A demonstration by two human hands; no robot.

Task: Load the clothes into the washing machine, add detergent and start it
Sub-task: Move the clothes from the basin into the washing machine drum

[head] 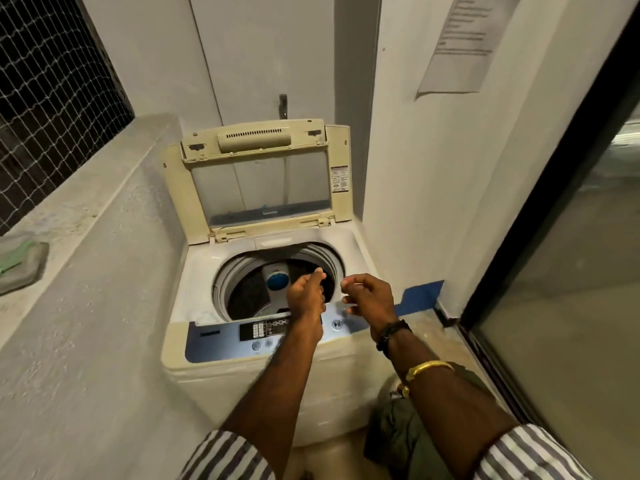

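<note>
A cream top-load washing machine (194, 292) stands in the corner with its lid (259, 188) raised against the wall. Dark fabric (249, 296) lies inside the drum, beside a white part with a blue round face (277, 280). My left hand (306, 296) hovers over the drum's front edge with loosely curled fingers and holds nothing. Just to its right, my right hand (370, 299) hangs above the control panel (263, 332), fingers also loosely curled and empty. An olive-green garment (405, 434) lies bunched low at the machine's right front.
A concrete ledge (86, 237) runs along the left under a netted window (45, 98), with a grey-green object (17, 261) on it. A glass sliding door (571, 289) closes the right side. A paper notice (460, 43) hangs on the wall.
</note>
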